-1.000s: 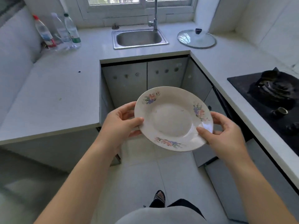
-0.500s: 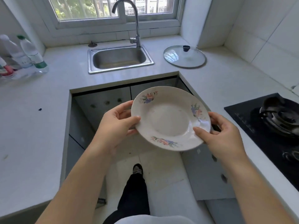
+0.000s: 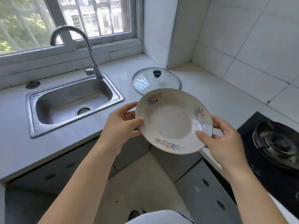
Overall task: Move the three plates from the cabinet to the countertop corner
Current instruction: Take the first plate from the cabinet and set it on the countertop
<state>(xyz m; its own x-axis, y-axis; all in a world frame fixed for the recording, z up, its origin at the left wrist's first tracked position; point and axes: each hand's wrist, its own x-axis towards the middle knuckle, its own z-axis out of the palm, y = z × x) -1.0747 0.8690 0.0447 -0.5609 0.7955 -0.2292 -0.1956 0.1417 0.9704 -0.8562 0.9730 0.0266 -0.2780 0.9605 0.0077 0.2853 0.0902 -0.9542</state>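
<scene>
The plate [image 3: 174, 121] covers the near rim of the glass lid [image 3: 156, 80] and the fingers of both hands beneath it — only the thumbs show on top. The stove [image 3: 275, 143] is cut off at the right edge. The faucet [image 3: 76, 47] is motion-blurred. Scenery beyond the window [image 3: 68, 21] is indistinct.

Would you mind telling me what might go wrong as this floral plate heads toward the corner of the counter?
The glass lid lies in the corner right behind the floral plate, so setting it down there may knock or overlap the lid. The left hand and right hand pinch only the rim with the plate tilted over the floor, so a slip could drop it.
</scene>
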